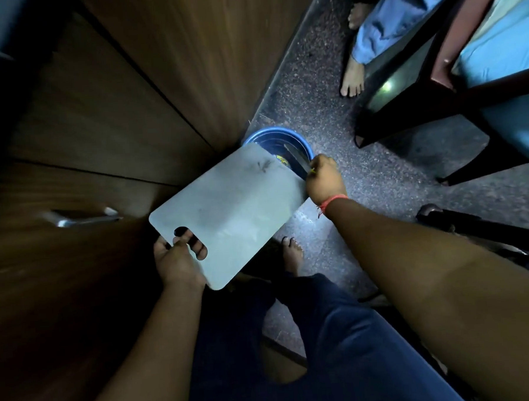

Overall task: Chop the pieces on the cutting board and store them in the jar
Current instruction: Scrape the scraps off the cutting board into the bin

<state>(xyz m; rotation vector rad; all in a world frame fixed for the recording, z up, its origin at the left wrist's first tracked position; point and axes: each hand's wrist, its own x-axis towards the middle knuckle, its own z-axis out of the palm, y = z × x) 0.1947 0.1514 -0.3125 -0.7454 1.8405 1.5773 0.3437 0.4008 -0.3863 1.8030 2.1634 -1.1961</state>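
My left hand [178, 260] grips a pale grey cutting board [227, 214] by its handle slot, fingers through the hole. The board's far end is over a blue round container [297, 140] on the floor. My right hand [323, 179] holds a knife [296, 158] whose blade points into the container past the board's far edge. A few yellow-green bits [281, 159] show inside the container at the board's edge. The board's surface looks bare apart from dark smears.
Brown wooden cabinet doors [114, 101] with a metal handle [83, 219] fill the left side. Another person's bare feet [353, 76] and blue trousers stand at the upper right beside dark chair legs [469, 165]. My own foot [290, 254] rests on the speckled floor.
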